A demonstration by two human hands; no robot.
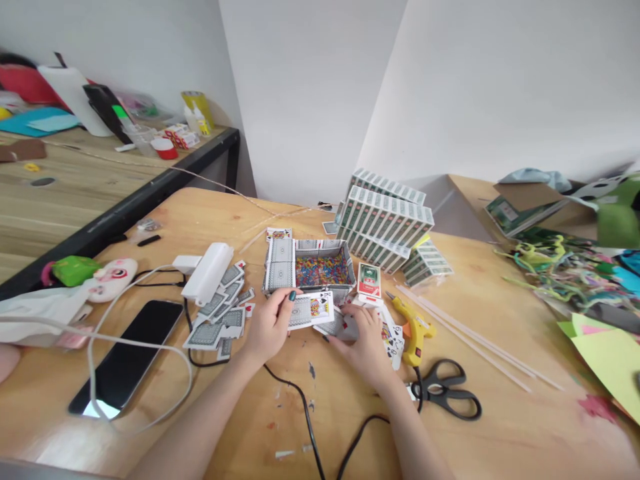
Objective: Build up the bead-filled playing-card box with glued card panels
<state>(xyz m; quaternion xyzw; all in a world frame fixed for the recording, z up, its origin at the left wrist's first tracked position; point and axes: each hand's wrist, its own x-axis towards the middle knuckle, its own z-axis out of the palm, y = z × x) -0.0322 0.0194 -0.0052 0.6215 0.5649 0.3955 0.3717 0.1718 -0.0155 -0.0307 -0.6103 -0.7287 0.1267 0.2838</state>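
My left hand (273,327) pinches playing cards (311,311) at their left end. They lie in a row, one showing a grey patterned back and one a king of spades face. My right hand (363,337) is lowered on a loose pile of playing cards (393,340), thumb and fingers around a grey-backed card (327,325). Just behind both hands stands a box built of playing cards (281,263), its open right part holding small multicoloured bits (320,270). A red and green card pack (369,280) stands beside it.
A yellow glue gun (414,330), black scissors (445,389) and pale glue sticks (480,343) lie on the right. Boxed card decks (385,217) are stacked behind. On the left are scattered cards (220,320), a white power strip (207,272), a phone (127,357) and cables.
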